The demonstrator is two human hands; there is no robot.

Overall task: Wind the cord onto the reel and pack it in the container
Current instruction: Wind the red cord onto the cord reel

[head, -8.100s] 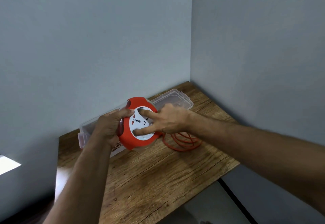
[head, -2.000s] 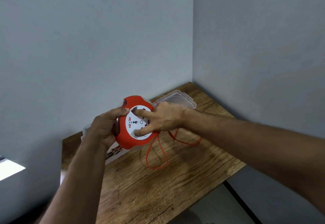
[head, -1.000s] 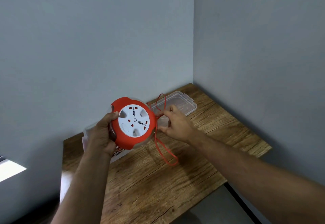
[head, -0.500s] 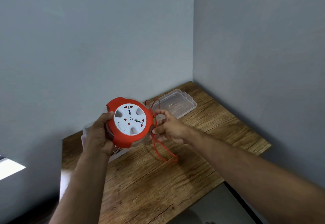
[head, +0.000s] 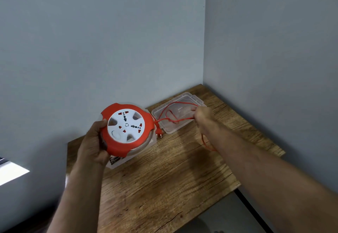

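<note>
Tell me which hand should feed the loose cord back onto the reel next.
Right. The right hand already pinches the loose cord, while the left hand is busy holding the reel.

Container (head: pixel 117 161) mostly behind reel (head: pixel 127 129)

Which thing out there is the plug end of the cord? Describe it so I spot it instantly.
Start at the red reel with the white socket face, held in the left hand above the wooden table. Just off its right edge hangs the plug: a small red stub ending in two pins pointing down, unlike the thin looping cord beside it.
</note>
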